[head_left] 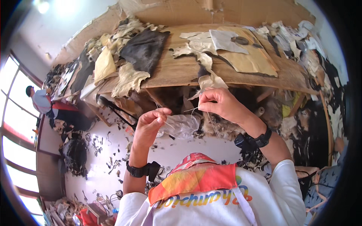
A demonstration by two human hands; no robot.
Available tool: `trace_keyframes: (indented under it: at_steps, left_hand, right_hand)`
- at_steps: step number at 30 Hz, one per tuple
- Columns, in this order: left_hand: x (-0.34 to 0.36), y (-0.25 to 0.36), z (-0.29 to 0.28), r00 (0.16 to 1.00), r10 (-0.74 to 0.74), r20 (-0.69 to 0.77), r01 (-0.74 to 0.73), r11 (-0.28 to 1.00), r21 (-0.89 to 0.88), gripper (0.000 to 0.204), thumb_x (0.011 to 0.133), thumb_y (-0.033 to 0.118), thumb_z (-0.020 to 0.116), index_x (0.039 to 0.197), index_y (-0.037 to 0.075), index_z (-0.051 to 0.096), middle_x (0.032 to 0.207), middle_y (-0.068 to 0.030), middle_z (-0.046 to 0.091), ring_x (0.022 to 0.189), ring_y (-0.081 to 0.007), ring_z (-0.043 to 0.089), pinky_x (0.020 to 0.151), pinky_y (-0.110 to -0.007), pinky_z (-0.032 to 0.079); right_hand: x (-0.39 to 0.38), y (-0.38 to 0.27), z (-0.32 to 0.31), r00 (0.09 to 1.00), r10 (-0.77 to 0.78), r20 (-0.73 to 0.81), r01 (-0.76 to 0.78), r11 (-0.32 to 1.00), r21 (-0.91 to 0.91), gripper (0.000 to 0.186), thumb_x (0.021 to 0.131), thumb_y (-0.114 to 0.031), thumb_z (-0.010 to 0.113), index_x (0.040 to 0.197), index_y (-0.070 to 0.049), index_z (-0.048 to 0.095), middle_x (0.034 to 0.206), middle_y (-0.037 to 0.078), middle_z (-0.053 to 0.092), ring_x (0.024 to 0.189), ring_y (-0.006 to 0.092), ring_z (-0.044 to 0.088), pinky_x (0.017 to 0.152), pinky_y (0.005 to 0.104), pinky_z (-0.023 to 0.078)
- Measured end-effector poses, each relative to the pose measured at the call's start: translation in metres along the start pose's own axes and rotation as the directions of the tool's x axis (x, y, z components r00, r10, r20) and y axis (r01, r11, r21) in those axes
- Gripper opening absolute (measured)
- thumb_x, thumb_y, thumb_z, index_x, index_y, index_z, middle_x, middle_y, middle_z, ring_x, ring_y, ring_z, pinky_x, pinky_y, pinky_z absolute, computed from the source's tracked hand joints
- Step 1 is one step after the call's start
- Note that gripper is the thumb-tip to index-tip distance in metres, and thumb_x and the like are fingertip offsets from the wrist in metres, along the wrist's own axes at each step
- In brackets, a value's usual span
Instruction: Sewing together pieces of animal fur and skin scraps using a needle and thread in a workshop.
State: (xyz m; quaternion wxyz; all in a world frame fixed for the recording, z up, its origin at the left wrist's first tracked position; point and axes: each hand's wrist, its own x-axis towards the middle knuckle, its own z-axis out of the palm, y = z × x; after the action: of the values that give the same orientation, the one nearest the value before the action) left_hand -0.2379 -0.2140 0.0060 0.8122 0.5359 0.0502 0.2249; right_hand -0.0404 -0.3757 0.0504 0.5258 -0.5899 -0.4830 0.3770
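Observation:
A thin pale thread (194, 109) is pinched between the thumb and forefinger of my right hand (222, 104); it makes a small loop, and one end hangs down. To its left, my left hand (150, 125) is raised with fingers curled, thumb and forefinger drawn together. From these fingertips a fine pale strand (171, 125) sticks out toward the right. Whether both strands are one thread, I cannot make out. Neither hand touches the wooden table (177, 71), whose front edge lies just beyond them. A pale strip of hide (212, 80) droops over that edge behind my right hand.
On the table lie a dark grey hide (145, 49), cream scraps (130, 79), a white sheet (228, 41) and tan sheets (254, 62). A clear plastic bag (183, 126) and fur pieces (222, 128) are below. At far left, another person (41, 100) is beside the scrap-covered table.

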Motion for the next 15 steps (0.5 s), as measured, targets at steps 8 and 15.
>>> trace_keyframes:
  at_steps: [8, 15]
  left_hand:
    - [-0.009, 0.021, 0.044, 1.0, 0.016, 0.019, -0.021, 0.947, 0.321, 0.009, 0.08, 0.01, 0.062, 0.077, 0.001, 0.062, 0.107, -0.0089, 0.058, 0.077, -0.0054, 0.05, 0.066, -0.02, 0.039]
    - [-0.018, 0.024, 0.032, 0.996, -0.091, 0.004, 0.085, 0.938, 0.335, 0.014, 0.08, 0.015, 0.064, 0.083, 0.001, 0.064, 0.078, -0.0006, 0.062, 0.067, -0.0032, 0.049, 0.058, -0.018, 0.039]
  right_hand:
    - [0.019, -0.014, 0.019, 0.922, -0.359, 0.143, 0.386, 0.833, -0.397, 0.009, 0.071, -0.009, 0.061, 0.073, 0.0, 0.059, 0.071, 0.01, 0.052, 0.066, 0.0214, 0.054, 0.06, 0.0316, 0.042]
    - [0.025, -0.026, 0.033, 0.917, -0.31, 0.253, 0.388, 0.842, -0.376, 0.009, 0.071, -0.008, 0.062, 0.073, -0.001, 0.057, 0.073, 0.008, 0.048, 0.07, 0.0209, 0.05, 0.064, 0.0305, 0.039]
